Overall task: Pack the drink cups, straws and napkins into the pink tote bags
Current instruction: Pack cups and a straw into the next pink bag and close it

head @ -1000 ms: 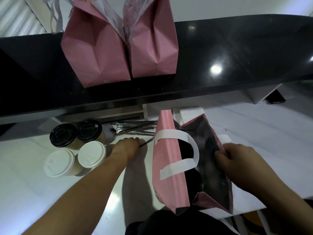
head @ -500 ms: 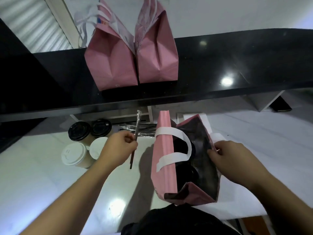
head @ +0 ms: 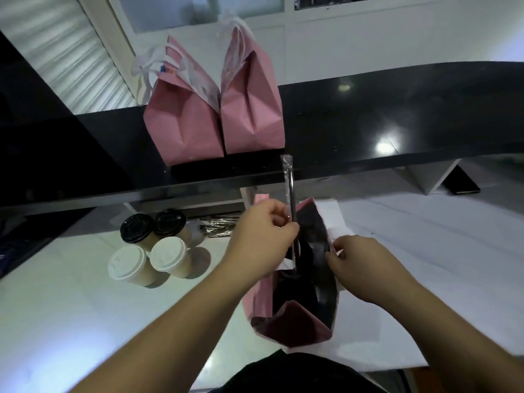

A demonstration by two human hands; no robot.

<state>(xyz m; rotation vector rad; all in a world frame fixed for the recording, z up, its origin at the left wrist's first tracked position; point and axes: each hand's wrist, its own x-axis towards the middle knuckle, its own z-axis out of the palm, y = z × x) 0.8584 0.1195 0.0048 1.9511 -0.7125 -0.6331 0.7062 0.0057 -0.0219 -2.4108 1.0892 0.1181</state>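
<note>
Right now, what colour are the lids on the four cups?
Two black lids, two white lids, in the head view.

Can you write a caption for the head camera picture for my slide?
Left hand lowers a wrapped straw into the open pink tote bag while the right hand holds its edge.

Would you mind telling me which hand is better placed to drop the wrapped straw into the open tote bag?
Left. The left hand already pinches the wrapped straw upright over the open tote bag, while the right hand holds its rim apart.
</note>
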